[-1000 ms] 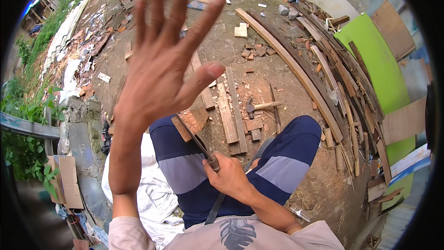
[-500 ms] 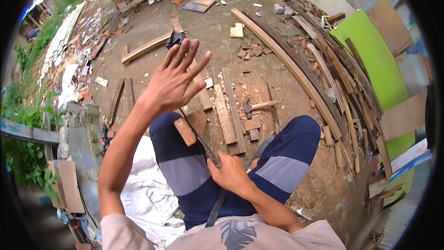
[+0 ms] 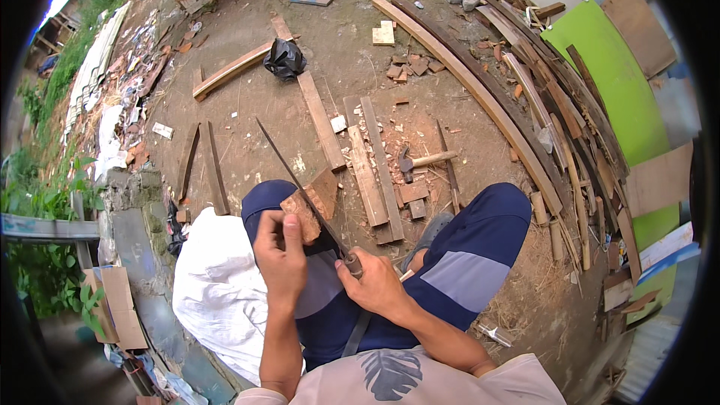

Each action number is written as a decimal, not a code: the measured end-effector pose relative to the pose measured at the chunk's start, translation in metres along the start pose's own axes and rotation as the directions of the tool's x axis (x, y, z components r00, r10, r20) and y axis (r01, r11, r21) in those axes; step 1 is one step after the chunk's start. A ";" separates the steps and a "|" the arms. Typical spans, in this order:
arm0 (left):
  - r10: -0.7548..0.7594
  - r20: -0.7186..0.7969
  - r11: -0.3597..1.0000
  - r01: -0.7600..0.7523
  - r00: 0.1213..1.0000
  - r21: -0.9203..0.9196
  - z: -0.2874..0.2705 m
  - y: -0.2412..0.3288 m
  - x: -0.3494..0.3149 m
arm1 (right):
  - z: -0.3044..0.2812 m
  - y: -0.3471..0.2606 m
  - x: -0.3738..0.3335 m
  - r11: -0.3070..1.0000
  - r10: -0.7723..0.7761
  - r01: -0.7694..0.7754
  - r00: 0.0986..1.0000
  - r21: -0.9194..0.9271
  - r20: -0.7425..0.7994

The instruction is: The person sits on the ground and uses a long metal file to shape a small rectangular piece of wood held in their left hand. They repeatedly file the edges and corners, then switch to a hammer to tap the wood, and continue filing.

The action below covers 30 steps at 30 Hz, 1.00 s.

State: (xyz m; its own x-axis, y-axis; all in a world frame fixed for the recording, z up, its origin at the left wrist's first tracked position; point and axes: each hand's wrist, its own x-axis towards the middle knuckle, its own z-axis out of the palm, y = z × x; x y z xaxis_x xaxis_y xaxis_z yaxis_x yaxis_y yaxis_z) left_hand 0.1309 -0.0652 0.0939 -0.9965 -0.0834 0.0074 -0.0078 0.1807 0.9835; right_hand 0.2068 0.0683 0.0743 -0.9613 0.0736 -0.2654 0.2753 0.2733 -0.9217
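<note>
In my right hand [image 3: 373,281] is the brown handle of a long, thin, dark-bladed tool [image 3: 282,156]. Its blade slants up and to the left, seen nearly edge-on, so I cannot tell its exact kind. A chunky wooden block [image 3: 306,217] rests by my left knee, and the blade passes across it. My left hand [image 3: 280,259] is closed at the block's near left end, thumb up, its fingertips partly hidden. Beyond my knees a claw hammer [image 3: 407,164] with a pale handle lies on the ground, beside narrow planks [image 3: 366,176].
White cloth [image 3: 217,285] lies at my left beside a low concrete wall [image 3: 139,232]. A long beam [image 3: 480,97] and stacked timber [image 3: 559,120] curve along the right, before a green panel [image 3: 607,75]. A black plastic bag [image 3: 284,58] sits ahead, with wood scraps [image 3: 416,66] around.
My left hand has come down from its raised, spread position and closed at the wooden block. My right hand still grips the tool, in nearly the same place.
</note>
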 end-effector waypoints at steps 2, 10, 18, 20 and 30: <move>0.018 -0.010 1.000 -0.018 1.000 -0.025 0.003 -0.011 -0.004 | -0.003 -0.001 0.000 1.000 -0.022 0.022 1.000 0.016 -0.004; 0.100 -0.033 0.995 -0.100 0.994 0.014 0.010 -0.015 0.000 | -0.028 -0.047 -0.008 0.966 -0.151 0.171 0.982 0.196 -0.112; 0.109 -0.020 0.993 -0.108 0.994 0.051 0.014 -0.012 0.000 | -0.025 -0.031 -0.005 0.989 -0.041 0.051 0.996 0.136 -0.080; 0.101 -0.008 0.994 -0.101 0.995 0.045 0.015 -0.011 -0.001 | -0.031 -0.037 -0.009 0.981 -0.057 0.072 0.995 0.179 -0.085; 0.176 0.024 0.964 -0.177 0.984 0.198 0.012 -0.012 -0.003 | -0.035 -0.038 -0.007 0.975 -0.107 0.121 0.991 0.189 -0.082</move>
State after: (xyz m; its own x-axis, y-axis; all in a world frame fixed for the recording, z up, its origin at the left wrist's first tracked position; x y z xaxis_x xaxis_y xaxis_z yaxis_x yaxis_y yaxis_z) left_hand 0.1332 -0.0555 0.0801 -0.9840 -0.0269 0.1760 0.1525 0.3828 0.9112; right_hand 0.2030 0.0906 0.1209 -0.9824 0.1224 -0.1411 0.1530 0.0940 -0.9837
